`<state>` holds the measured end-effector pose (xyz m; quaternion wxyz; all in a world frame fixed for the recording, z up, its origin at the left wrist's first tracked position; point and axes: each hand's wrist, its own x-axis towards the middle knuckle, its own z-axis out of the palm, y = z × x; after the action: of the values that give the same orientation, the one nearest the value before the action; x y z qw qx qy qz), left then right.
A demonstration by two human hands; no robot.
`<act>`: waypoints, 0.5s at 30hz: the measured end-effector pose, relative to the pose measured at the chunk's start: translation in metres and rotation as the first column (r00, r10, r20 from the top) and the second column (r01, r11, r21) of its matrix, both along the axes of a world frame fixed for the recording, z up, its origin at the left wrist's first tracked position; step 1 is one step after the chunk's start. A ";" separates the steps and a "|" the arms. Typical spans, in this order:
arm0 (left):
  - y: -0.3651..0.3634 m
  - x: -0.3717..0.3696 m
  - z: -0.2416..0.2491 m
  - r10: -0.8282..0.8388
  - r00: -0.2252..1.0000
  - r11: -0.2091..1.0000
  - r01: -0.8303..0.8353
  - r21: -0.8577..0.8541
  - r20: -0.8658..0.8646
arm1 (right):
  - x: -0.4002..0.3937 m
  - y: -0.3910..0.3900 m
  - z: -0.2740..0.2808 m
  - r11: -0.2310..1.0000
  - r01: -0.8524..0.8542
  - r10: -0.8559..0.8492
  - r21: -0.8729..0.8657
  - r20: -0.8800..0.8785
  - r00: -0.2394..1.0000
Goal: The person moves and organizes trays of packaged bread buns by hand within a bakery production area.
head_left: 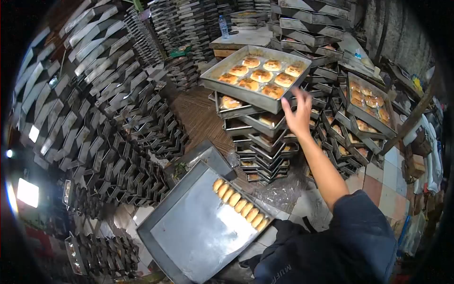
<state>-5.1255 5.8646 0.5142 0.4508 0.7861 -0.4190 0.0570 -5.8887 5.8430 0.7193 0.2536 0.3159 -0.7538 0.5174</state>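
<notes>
My right hand [299, 114] reaches up from the lower right with thumb and fingers spread. Its thumb overlaps the near right corner of a metal baking tray [241, 94], and nothing shows in its grasp. Golden-topped buns [261, 75] sit in rows inside this tray, which tops a tall crosswise stack of trays [265, 137], more buns showing between the layers. Below, closer to me, lies a large metal tray [189, 232]. A single row of small oblong buns [240, 204] runs along its right side; the rest is bare metal. My left hand is out of view.
Stacks of metal trays [109, 109] crowd the left side and the back. Another bun-filled tray [369, 102] tops a stack at the right. A water bottle [223, 27] stands on a table at the back. Crumpled clear plastic [279, 195] lies on the floor.
</notes>
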 end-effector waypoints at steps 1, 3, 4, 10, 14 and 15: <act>-0.012 -0.036 0.009 -0.100 0.993 0.995 0.100 -0.010 -0.057 | -0.023 -0.011 0.012 0.985 0.171 -0.163 -0.026 0.177 0.970; -0.075 -0.126 -0.023 -0.216 0.967 0.976 0.209 -0.061 -0.134 | -0.043 -0.034 0.020 0.978 0.204 -0.186 0.039 0.601 0.777; -0.091 -0.199 -0.012 -0.354 0.931 0.927 0.338 -0.161 -0.087 | -0.051 -0.040 0.009 0.991 0.123 -0.119 0.051 0.760 0.639; -0.064 -0.480 0.052 -0.904 0.223 0.359 0.859 -0.365 -0.366 | -0.023 0.041 -0.044 0.793 -0.087 0.607 -0.603 0.768 0.204; -0.028 -0.540 0.084 -0.731 -0.180 0.339 0.741 -0.579 -0.658 | 0.021 0.179 -0.088 0.678 0.064 0.700 -0.732 0.670 0.248; -0.025 -0.542 0.089 -0.606 -0.294 0.387 0.703 -0.597 -0.739 | 0.039 0.217 -0.079 0.643 0.165 0.730 -0.748 0.663 0.163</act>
<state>-5.6672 5.8398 0.6028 0.5113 0.2866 -0.4212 -0.6921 -5.8494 6.0604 0.6399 -0.2850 -0.0384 -0.4032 0.8688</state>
